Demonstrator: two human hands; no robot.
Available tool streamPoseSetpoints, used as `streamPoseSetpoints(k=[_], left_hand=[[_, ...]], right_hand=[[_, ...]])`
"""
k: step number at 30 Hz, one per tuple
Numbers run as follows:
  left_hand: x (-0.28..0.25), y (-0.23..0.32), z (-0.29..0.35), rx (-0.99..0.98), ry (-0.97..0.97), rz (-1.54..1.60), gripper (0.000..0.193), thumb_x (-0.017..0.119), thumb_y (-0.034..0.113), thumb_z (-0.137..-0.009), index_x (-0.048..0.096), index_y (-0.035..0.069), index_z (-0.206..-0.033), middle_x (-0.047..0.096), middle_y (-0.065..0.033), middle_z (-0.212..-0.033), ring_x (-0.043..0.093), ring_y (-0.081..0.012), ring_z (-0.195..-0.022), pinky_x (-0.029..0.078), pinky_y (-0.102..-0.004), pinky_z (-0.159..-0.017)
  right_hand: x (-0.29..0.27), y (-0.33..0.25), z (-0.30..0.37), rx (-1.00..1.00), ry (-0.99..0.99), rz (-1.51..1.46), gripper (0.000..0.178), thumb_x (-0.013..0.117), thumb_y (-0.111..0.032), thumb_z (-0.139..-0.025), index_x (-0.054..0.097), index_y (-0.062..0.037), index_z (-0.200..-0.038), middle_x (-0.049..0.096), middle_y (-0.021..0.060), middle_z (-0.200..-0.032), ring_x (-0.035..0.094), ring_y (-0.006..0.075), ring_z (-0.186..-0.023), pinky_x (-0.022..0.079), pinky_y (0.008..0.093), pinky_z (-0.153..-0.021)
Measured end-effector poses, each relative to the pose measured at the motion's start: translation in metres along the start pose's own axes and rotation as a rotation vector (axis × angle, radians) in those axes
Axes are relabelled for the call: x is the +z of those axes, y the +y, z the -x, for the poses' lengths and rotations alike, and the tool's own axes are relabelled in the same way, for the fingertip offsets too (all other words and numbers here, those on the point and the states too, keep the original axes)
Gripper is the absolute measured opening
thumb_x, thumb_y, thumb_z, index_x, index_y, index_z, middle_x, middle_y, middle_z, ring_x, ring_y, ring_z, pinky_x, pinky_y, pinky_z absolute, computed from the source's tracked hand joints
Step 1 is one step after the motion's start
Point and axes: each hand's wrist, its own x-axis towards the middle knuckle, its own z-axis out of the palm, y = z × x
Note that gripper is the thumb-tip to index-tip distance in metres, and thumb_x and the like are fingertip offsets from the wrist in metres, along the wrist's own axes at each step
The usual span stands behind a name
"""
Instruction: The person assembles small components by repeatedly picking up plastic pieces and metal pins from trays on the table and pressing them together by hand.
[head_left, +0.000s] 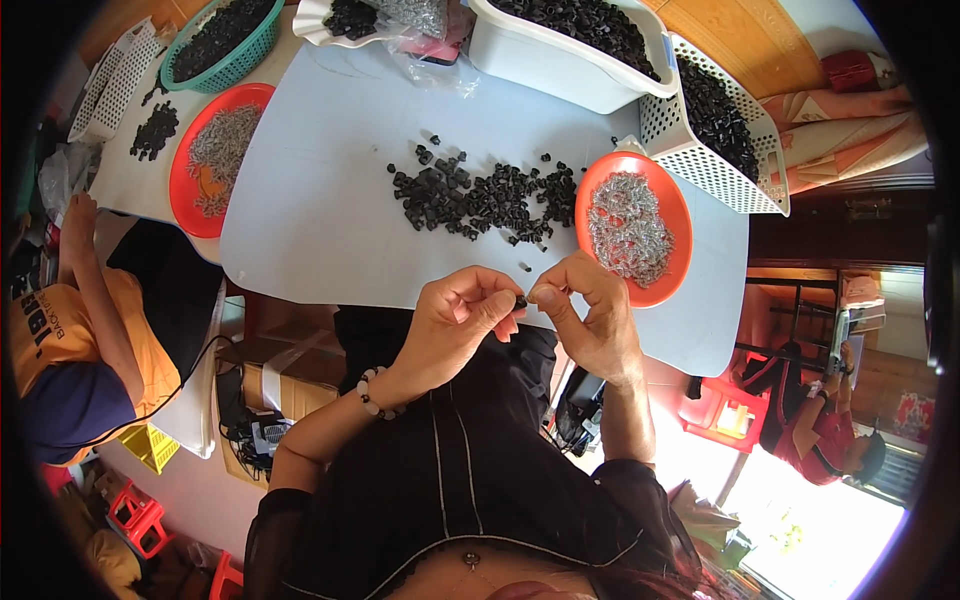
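My left hand (462,315), with a beaded bracelet at the wrist, pinches a small black plastic part (520,301) between thumb and forefinger. Close beside it, my right hand (590,312) has its thumb and forefinger pressed together; whatever lies between them is too small to make out. Both hands are just off the near edge of the light blue table (320,220). Beyond them spreads a loose pile of small black parts (495,195). To the right of the pile, an orange-red bowl (684,240) holds many small shiny metal pieces (632,225).
At the back stand a white tub (560,70) and a white perforated basket (700,150), both full of black parts. Leftward are another red bowl (182,185) and a green basket (235,72). People sit at left (110,340) and far right (815,430).
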Motion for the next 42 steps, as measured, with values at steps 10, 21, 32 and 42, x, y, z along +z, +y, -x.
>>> streamPoseSetpoints(k=[10, 21, 32, 42], left_hand=[[-0.008, -0.005, 0.006, -0.008, 0.007, -0.045, 0.018, 0.059, 0.015, -0.101, 0.062, -0.002, -0.105, 0.066, -0.0057, -0.084, 0.061, -0.0101, -0.073, 0.051, -0.0246, -0.071], [-0.023, -0.002, 0.013, -0.036, 0.094, 0.025, 0.020, 0.060, 0.018, -0.101, 0.064, 0.000, -0.107, 0.066, -0.0045, -0.085, 0.061, -0.0090, -0.073, 0.051, -0.0251, -0.074], [-0.028, -0.001, 0.015, 0.001, 0.102, 0.052, 0.016, 0.067, 0.011, -0.096, 0.064, 0.000, -0.107, 0.067, -0.0061, -0.090, 0.060, -0.0094, -0.074, 0.051, -0.0240, -0.072], [-0.030, 0.001, 0.014, 0.041, 0.110, 0.031, 0.015, 0.067, 0.010, -0.095, 0.065, 0.000, -0.106, 0.066, -0.0051, -0.090, 0.060, -0.0099, -0.075, 0.051, -0.0246, -0.072]], right_hand=[[0.013, -0.005, -0.003, 0.041, -0.035, 0.076, 0.010, 0.074, -0.010, -0.085, 0.068, -0.0016, -0.087, 0.064, 0.0033, -0.077, 0.056, 0.0137, -0.075, 0.046, 0.0306, -0.069], [0.008, 0.022, -0.004, 0.088, 0.232, 0.440, 0.006, 0.069, -0.007, -0.087, 0.067, -0.0038, -0.092, 0.067, 0.0109, -0.082, 0.064, 0.0239, -0.064, 0.051, 0.0342, -0.060], [0.039, 0.038, -0.029, -0.107, 0.277, 0.555, 0.014, 0.073, -0.006, -0.079, 0.070, -0.0082, -0.092, 0.063, 0.0082, -0.085, 0.062, 0.0293, -0.081, 0.051, 0.0409, -0.067], [0.040, 0.037, -0.034, -0.220, 0.287, 0.564, 0.014, 0.072, 0.001, -0.079, 0.070, -0.0069, -0.090, 0.064, 0.0067, -0.088, 0.060, 0.0263, -0.086, 0.051, 0.0364, -0.065]])
